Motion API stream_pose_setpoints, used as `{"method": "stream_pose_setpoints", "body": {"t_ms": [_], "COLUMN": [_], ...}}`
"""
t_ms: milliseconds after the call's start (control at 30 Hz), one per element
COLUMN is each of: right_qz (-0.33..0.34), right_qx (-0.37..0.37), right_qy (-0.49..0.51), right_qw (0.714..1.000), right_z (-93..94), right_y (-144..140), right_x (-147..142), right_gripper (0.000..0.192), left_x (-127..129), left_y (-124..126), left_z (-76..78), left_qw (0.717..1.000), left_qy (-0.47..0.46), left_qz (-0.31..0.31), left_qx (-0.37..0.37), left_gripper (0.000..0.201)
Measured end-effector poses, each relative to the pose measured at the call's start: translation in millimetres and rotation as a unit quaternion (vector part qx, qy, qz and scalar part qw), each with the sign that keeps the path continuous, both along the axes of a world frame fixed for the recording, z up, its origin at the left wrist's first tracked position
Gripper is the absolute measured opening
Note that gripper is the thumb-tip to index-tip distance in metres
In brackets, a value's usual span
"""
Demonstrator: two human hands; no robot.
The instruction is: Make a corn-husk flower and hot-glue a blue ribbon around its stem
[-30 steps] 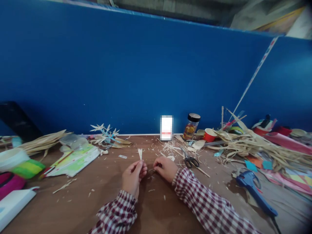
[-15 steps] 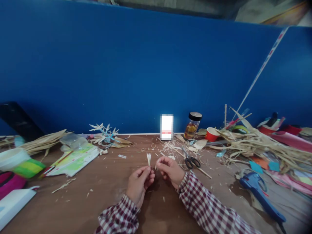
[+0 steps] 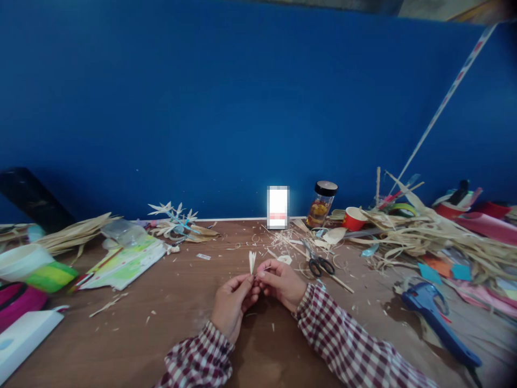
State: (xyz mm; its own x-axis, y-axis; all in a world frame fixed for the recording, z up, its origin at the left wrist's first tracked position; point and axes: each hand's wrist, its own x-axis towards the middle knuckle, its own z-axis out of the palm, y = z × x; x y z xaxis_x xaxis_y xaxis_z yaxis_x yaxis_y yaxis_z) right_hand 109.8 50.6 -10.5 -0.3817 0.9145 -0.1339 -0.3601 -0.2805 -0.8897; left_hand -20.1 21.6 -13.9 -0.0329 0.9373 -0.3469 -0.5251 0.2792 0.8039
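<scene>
My left hand [image 3: 233, 302] is closed in a pinch around the base of a small pale straw piece [image 3: 252, 261] that stands upright out of my fingertips, its top split into a few pointed blades like a tiny flower. My right hand [image 3: 281, 281] is curled shut just beside it, thumb and forefinger meeting the left fingertips at the foot of that piece, so both hands touch above the brown bench [image 3: 173, 318]; whether the right holds something of its own, such as a thin sliver, I cannot tell. Both my sleeves are red-and-white check. Just past my right hand lie black-handled scissors [image 3: 319, 264] among pale shavings and curls of straw. Farther back, against the blue wall [image 3: 226, 108], stands a glass jar [image 3: 321, 205] with a black lid, and next to it a red paper cup [image 3: 354, 219]. A big loose heap of dried straw strips [image 3: 428, 237] spreads over the right side of the bench, and nearer to me on that side lies a blue glue gun [image 3: 438, 323]. To the left, well apart from my hands, a cluster of finished straw flowers [image 3: 177, 221] rests near the wall, with a green and yellow printed sheet [image 3: 125, 264] in front of it.
</scene>
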Motion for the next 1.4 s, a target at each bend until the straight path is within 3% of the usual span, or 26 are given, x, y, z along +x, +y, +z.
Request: {"method": "stream_pose_setpoints", "body": {"t_ms": [367, 800, 1400], "right_qz": [-0.037, -0.078, -0.101], "right_qx": [0.024, 0.148, 0.153], "right_qy": [-0.028, -0.112, -0.144], "right_qw": [0.999, 0.98, 0.972], "right_z": [-9.9, -10.3, -9.9], "right_y": [0.2, 3.8, 4.8], "right_x": [-5.4, -0.6, -1.7], "right_gripper": [0.022, 0.019, 0.02], "left_x": [-0.6, 1.0, 0.6], "left_y": [-0.3, -0.8, -0.9], "left_z": [-2.1, -0.8, -1.0], "left_qw": [1.0, 0.999, 0.997], "left_qy": [0.02, 0.039, 0.064], "left_qz": [-0.014, -0.008, -0.035], "left_qx": [0.001, -0.017, -0.006], "left_gripper": [0.013, 0.017, 0.024]}}
